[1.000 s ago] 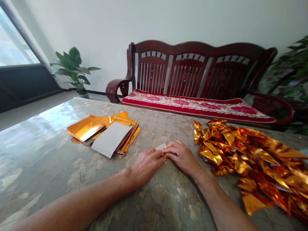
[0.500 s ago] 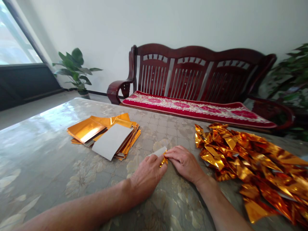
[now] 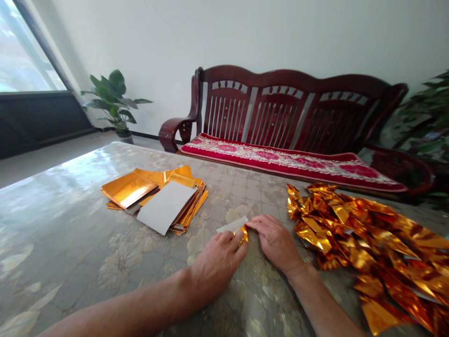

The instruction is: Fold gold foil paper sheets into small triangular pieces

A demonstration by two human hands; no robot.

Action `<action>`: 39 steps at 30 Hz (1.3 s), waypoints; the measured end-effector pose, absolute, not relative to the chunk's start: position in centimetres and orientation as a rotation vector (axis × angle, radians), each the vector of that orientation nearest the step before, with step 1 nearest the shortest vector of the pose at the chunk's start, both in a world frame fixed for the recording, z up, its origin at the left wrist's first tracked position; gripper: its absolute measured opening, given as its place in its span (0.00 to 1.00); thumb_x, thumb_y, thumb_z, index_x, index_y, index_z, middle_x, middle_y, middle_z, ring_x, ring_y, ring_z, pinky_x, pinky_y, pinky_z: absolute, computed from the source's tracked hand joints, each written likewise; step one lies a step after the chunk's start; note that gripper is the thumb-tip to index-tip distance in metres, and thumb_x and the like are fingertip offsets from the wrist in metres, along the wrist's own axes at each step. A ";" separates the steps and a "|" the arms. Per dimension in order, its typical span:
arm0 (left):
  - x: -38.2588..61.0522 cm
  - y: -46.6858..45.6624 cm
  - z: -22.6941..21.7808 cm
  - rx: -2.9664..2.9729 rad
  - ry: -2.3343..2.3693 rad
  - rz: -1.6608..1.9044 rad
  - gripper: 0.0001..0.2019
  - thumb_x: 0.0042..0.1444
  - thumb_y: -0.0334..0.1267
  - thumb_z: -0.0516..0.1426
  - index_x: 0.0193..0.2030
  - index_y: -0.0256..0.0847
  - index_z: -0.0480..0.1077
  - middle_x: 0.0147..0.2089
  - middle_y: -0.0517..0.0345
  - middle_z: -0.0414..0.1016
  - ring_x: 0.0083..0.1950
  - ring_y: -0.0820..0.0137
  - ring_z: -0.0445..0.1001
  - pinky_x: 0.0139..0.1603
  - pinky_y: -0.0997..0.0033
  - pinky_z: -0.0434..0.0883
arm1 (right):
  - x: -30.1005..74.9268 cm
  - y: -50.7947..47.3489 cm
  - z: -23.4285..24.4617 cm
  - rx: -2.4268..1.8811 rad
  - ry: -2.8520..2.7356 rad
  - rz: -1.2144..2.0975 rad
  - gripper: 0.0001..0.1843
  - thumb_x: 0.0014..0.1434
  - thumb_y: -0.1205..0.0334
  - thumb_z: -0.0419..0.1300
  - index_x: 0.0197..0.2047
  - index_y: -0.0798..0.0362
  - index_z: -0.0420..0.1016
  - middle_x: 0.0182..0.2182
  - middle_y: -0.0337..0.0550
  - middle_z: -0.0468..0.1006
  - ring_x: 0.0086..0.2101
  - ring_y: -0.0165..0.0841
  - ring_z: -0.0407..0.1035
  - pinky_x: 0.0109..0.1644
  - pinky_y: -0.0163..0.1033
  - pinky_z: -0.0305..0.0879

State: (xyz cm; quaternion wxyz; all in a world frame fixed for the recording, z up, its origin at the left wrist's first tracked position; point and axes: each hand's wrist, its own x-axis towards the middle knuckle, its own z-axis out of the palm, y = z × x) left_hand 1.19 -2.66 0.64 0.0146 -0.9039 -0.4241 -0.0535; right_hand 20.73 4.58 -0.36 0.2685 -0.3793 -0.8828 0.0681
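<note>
A small sheet of gold foil paper [image 3: 234,226], white on its back and partly folded over, lies on the table between my hands. My left hand [image 3: 221,255] is closed over its near part, with the fingers curled on the gold fold. At the sheet's right end, the fingertips of my right hand [image 3: 273,241] pinch the edge together. Part of the sheet is hidden under my left fingers. To the left lies a loose stack of flat gold foil sheets [image 3: 129,187], with a white-backed sheet [image 3: 166,206] on top.
A heap of folded gold foil pieces [image 3: 365,234] covers the table's right side. The table [image 3: 80,234] has a glossy flower-patterned cover. Beyond its far edge stands a dark red wooden bench [image 3: 277,112] with a red floral cushion [image 3: 291,161]. A potted plant [image 3: 114,103] stands behind left.
My left fingers have drawn back slightly toward me, showing more of the sheet's white back. My right hand stays at its right end. The whole view has shifted a little.
</note>
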 end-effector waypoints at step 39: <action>0.4 0.6 0.7 -2.912 -1.449 -0.622 0.12 0.68 0.38 0.50 0.37 0.41 0.73 0.37 0.59 0.75 0.41 0.70 0.71 0.42 0.73 0.66 | 20.4 5.1 1.2 -1.546 -2.208 0.477 0.04 0.60 0.62 0.58 0.38 0.48 0.74 0.34 0.38 0.78 0.38 0.35 0.70 0.39 0.37 0.60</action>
